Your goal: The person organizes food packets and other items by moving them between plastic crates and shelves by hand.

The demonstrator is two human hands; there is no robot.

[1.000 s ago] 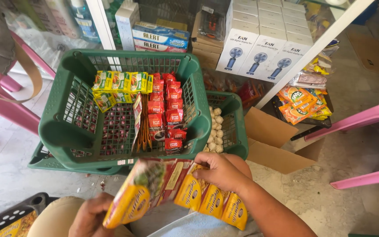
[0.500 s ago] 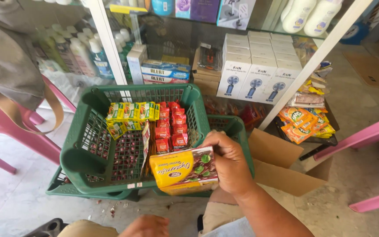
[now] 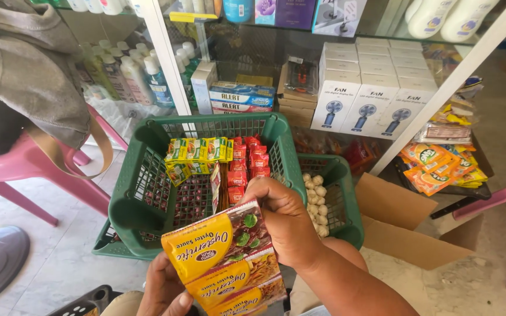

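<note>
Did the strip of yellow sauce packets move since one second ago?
Yes. The packets rose from below the green basket to overlap its front rim.

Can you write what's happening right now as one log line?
right hand: grips sachet strip top | left hand: supports strip below | green basket: holds small packets, ahead

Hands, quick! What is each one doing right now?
Left hand: closed under the strip of yellow sauce sachets, holding it from below.
Right hand: closed grip on the same strip's top edge.
</note>
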